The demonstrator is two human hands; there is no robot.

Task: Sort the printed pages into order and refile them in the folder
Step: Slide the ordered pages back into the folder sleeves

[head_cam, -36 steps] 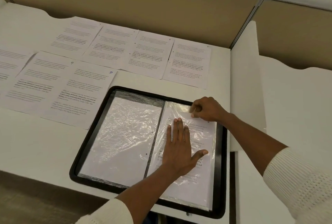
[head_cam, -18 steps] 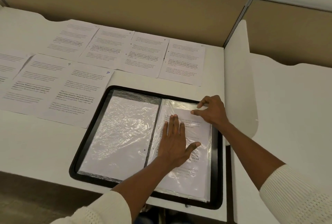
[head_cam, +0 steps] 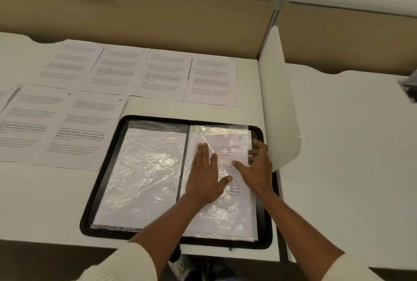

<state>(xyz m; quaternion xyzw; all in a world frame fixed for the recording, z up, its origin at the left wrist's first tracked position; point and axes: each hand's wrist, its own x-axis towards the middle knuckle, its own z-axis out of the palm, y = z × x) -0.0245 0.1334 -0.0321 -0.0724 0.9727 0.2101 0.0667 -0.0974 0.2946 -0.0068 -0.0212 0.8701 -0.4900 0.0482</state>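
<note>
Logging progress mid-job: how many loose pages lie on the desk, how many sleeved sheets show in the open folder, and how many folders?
Loose pages on the desk: 7 (back row 4, front row 3, leftmost cut off by the frame)
Sleeved sheets: 2 (blank-looking one left, page 2 right)
Folder: 1
Total: 10

I wear a cream-white knit top. My left sleeve (head_cam: 126, 265) and right sleeve (head_cam: 352, 269) have a bumpy weave with tiny holes. They stop near my elbows. My left hand (head_cam: 206, 179) and right hand (head_cam: 257, 168) are bare.
</note>
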